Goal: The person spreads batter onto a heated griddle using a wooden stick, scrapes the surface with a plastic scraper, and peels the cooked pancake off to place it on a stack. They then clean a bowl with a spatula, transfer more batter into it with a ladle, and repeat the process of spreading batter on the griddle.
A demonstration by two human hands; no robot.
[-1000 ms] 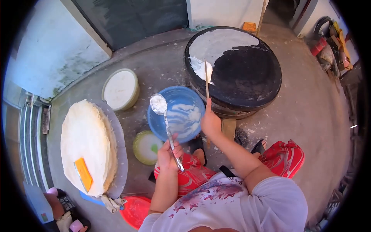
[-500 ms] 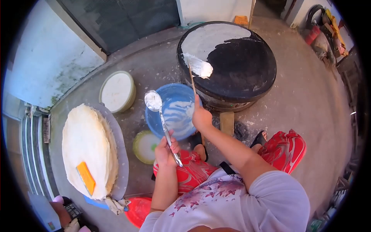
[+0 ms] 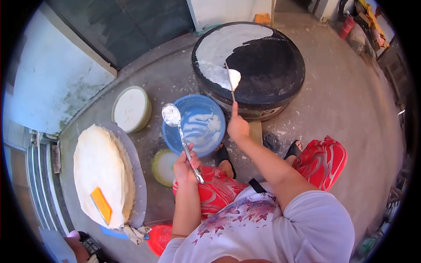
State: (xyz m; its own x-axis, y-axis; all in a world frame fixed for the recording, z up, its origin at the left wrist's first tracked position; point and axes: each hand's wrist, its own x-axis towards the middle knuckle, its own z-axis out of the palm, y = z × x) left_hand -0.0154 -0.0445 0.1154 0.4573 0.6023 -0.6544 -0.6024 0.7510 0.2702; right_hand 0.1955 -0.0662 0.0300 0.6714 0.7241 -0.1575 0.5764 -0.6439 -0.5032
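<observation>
My left hand (image 3: 186,166) is wrapped around the handle of a metal ladle (image 3: 185,147). White batter coats the ladle's bowl, which hangs over the left side of a blue basin (image 3: 169,134) with smears of batter inside. My right hand (image 3: 238,127) grips a thin batter spreader (image 3: 231,87), forefinger laid along its handle. The spreader's blade is seen edge-on at the near left part of a round black griddle (image 3: 267,65). A thick lump of batter (image 3: 235,79) sits against it. A thin white layer (image 3: 219,46) covers the griddle's left and far side.
On my left, a tall stack of thin pancakes (image 3: 98,166) rests on a round board, with an orange scraper (image 3: 101,205) on top. A tub of white batter (image 3: 130,108) and a yellow-green bowl (image 3: 164,164) stand nearby. A red basin (image 3: 158,239) is by my left knee.
My right hand has turned the spreader from lying flatter to edge-on, and the batter lump now sits to its right. The left hand still holds the ladle. The view has shifted slightly.
</observation>
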